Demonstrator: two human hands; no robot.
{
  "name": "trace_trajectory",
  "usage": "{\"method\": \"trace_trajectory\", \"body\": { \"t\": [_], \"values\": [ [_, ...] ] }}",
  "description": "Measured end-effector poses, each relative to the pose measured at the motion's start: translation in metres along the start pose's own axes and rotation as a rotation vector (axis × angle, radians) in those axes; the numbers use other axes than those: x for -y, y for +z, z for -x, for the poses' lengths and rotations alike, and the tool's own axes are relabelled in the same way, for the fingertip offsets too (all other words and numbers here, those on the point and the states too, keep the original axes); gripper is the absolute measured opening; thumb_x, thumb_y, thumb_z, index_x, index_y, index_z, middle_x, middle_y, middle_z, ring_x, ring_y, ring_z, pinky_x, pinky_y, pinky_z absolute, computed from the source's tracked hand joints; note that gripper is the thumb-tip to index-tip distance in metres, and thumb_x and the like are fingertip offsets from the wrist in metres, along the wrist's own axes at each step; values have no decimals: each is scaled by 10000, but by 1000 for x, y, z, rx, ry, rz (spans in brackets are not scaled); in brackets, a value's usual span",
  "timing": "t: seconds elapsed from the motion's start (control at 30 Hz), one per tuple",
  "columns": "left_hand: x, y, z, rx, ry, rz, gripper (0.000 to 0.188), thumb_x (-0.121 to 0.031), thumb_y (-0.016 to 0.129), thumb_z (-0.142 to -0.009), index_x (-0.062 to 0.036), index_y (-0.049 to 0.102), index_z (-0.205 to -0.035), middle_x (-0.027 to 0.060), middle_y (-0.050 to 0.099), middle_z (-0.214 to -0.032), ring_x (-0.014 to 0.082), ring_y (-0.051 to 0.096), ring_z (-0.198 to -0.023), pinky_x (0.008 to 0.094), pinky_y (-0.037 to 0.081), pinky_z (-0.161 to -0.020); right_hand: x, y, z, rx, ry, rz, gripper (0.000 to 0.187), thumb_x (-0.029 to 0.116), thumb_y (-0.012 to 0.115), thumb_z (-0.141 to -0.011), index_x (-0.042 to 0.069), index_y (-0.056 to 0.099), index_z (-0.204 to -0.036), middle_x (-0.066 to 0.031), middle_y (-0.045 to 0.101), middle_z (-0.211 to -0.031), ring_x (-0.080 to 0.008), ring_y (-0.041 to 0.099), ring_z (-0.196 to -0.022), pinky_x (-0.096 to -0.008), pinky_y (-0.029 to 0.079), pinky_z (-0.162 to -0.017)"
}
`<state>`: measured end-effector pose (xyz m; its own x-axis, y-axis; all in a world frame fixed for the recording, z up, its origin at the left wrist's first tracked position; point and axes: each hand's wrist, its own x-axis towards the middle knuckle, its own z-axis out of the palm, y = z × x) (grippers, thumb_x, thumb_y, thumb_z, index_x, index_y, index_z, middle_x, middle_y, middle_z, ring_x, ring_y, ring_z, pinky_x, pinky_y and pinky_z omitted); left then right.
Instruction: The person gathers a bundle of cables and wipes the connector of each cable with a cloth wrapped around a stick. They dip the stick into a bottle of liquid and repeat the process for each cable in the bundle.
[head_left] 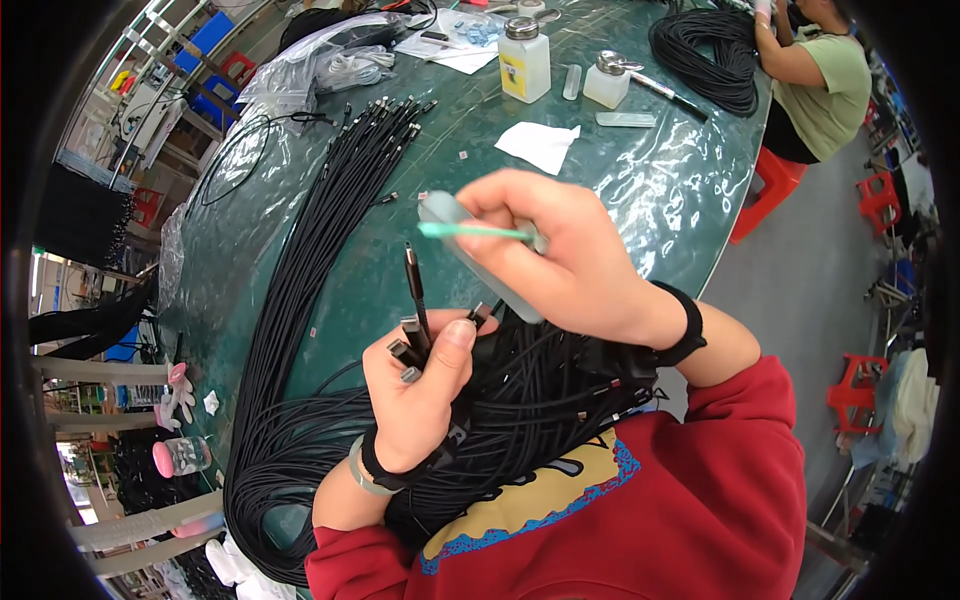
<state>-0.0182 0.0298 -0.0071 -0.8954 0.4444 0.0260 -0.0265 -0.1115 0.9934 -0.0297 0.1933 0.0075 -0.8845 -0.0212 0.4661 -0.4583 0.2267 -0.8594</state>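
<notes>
My left hand (415, 385) is closed around several black cable ends (408, 352); one connector (414, 275) points up above the others. Just above and to the right, my right hand (575, 255) is closed on a thin green stick (470, 231), slightly blurred. A long translucent grey plastic piece (500, 287) runs under that hand, its rounded end past the fingers; I cannot tell whether it is held too. Loose black cables (520, 400) lie in a heap below both hands, against my red sweatshirt.
A long black cable bundle (310, 250) lies along the left of the green table (690, 195). White paper (537, 146), two pump bottles (525, 65) and a coiled cable bundle (705, 60) are farther back. A co-worker (825, 70) sits at the far right.
</notes>
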Motion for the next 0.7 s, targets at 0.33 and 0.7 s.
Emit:
{"method": "trace_trajectory", "body": {
  "t": [0.33, 0.7],
  "values": [
    [-1, 4, 0, -11, -6, -33, 218, -154, 499, -853, 56, 555, -869, -36, 384, -484, 26, 287, -411, 188, 208, -398, -10, -4, -7, -25, 70, 116, 133, 95, 572, -790, 7, 567, -890, -26, 578, -702, -69, 531, -669, -216, 416, -563],
    [1, 2, -5, 6, -20, 94, 279, -199, 457, -876, 60, 551, -923, -26, 400, -488, 28, 306, -441, 189, 233, -438, -16, -34, 6, 86, 249, 70, 169, 146, 552, -812, 1, 578, -896, -4, 566, -731, -51, 491, -674, -205, 400, -600]
  ]
}}
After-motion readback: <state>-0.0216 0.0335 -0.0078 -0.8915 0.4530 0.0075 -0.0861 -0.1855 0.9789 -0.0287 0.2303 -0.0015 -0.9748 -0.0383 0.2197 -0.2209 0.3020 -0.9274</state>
